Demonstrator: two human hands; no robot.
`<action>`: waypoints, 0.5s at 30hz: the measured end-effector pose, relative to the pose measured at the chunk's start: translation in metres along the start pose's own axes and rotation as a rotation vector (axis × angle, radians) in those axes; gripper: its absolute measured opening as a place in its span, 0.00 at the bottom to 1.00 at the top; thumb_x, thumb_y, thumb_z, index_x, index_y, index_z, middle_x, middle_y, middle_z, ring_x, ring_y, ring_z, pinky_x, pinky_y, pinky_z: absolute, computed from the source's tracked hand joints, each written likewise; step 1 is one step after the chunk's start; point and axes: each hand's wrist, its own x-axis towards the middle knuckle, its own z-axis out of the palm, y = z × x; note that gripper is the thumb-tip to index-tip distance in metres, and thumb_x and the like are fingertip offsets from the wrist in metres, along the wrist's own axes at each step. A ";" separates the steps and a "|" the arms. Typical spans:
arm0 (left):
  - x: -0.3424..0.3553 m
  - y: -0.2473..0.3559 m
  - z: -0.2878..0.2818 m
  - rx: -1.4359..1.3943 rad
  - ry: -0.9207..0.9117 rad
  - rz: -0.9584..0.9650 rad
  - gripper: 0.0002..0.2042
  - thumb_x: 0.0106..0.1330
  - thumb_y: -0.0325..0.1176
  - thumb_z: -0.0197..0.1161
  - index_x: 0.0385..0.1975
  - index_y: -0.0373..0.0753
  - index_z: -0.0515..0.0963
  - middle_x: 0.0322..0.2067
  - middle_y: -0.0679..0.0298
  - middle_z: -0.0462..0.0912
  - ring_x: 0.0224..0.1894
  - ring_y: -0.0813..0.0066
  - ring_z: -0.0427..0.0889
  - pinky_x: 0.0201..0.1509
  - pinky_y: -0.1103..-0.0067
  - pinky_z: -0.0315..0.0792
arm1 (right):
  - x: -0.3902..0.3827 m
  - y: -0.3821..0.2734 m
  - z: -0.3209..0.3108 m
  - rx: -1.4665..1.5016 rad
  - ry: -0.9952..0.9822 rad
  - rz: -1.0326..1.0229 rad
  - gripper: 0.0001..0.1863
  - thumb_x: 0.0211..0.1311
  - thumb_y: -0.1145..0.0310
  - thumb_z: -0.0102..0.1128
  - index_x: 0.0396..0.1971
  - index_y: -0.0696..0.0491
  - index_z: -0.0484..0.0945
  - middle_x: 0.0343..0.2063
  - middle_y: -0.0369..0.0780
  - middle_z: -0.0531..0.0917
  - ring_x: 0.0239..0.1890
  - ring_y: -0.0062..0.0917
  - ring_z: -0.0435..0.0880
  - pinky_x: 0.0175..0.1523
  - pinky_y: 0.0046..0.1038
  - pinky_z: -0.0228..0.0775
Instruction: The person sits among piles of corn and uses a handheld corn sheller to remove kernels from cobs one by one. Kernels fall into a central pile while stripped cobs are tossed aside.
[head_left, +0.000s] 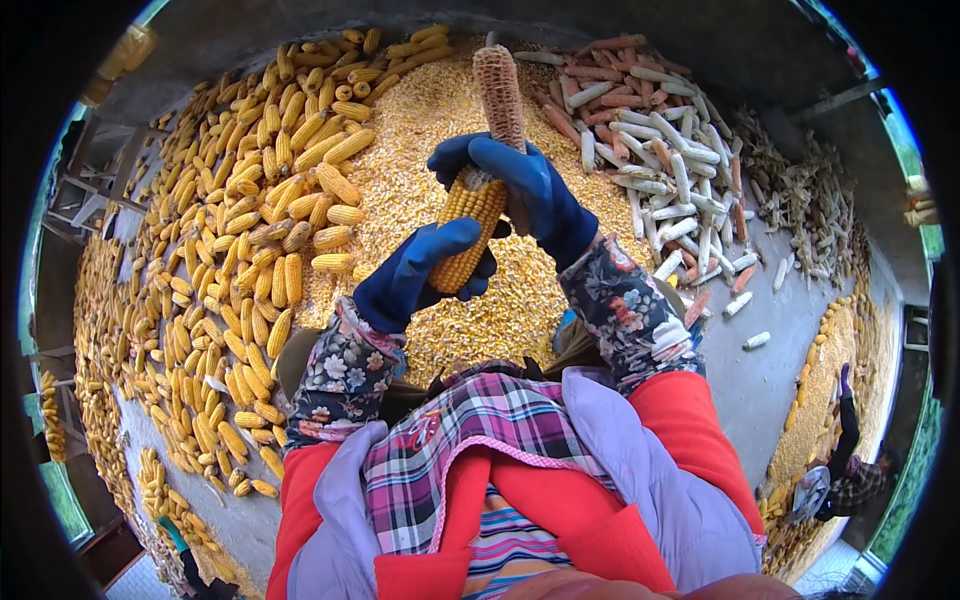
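Both my hands wear blue gloves and meet in the middle of the view. My left hand point(425, 265) is closed around the lower part of a yellow ear of corn point(475, 220), tilted with its upper end to the right. A few kernels seem to be gone near its pale top end. My right hand point(535, 190) grips a bare reddish corncob point(498, 95) that points up and away from me. Its fingers also reach over the top of the ear. The palm and the lower end of the bare cob are hidden.
Loose kernels point(420, 130) form a heap beneath my hands. Unshelled ears point(240, 230) spread across the floor at left. Bare cobs point(675, 165) lie piled at right, with dry husks point(815, 200) beyond. Another person point(845, 480) is at the far right.
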 end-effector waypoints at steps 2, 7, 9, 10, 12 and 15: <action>0.004 -0.003 0.004 0.068 0.079 -0.037 0.27 0.71 0.54 0.62 0.56 0.35 0.74 0.35 0.63 0.81 0.34 0.75 0.81 0.38 0.79 0.76 | 0.003 0.011 -0.005 -0.009 0.057 0.043 0.23 0.80 0.56 0.44 0.50 0.61 0.81 0.44 0.43 0.85 0.47 0.27 0.83 0.58 0.32 0.74; 0.035 -0.032 -0.001 0.220 0.295 -0.102 0.20 0.70 0.47 0.66 0.51 0.38 0.76 0.33 0.65 0.80 0.34 0.75 0.83 0.38 0.77 0.78 | 0.009 0.033 -0.006 0.260 0.316 0.269 0.18 0.78 0.58 0.51 0.44 0.60 0.81 0.37 0.41 0.85 0.41 0.25 0.84 0.52 0.28 0.76; 0.056 -0.062 -0.019 0.452 0.425 0.097 0.20 0.68 0.49 0.67 0.47 0.40 0.76 0.29 0.65 0.82 0.29 0.72 0.83 0.34 0.75 0.78 | 0.013 0.033 -0.005 0.198 0.344 0.298 0.17 0.75 0.60 0.56 0.45 0.61 0.81 0.37 0.41 0.85 0.41 0.26 0.85 0.52 0.27 0.76; 0.070 -0.087 -0.038 0.631 0.510 0.216 0.20 0.67 0.49 0.68 0.47 0.40 0.76 0.30 0.64 0.82 0.29 0.72 0.83 0.35 0.74 0.78 | 0.017 0.033 -0.004 0.098 0.331 0.294 0.17 0.75 0.60 0.56 0.46 0.61 0.81 0.37 0.41 0.85 0.41 0.26 0.85 0.52 0.28 0.77; 0.060 -0.074 -0.021 1.042 0.671 0.091 0.22 0.65 0.48 0.70 0.49 0.37 0.75 0.31 0.61 0.83 0.31 0.70 0.84 0.36 0.71 0.77 | 0.015 0.039 -0.011 0.040 0.322 0.291 0.18 0.76 0.60 0.55 0.48 0.62 0.80 0.39 0.42 0.86 0.43 0.27 0.86 0.54 0.28 0.77; 0.054 -0.052 -0.018 0.650 0.435 0.096 0.23 0.65 0.47 0.70 0.50 0.37 0.76 0.32 0.62 0.84 0.31 0.72 0.84 0.36 0.72 0.78 | 0.015 0.040 -0.019 0.158 0.295 0.273 0.22 0.78 0.58 0.52 0.54 0.62 0.79 0.44 0.43 0.86 0.48 0.28 0.86 0.58 0.29 0.77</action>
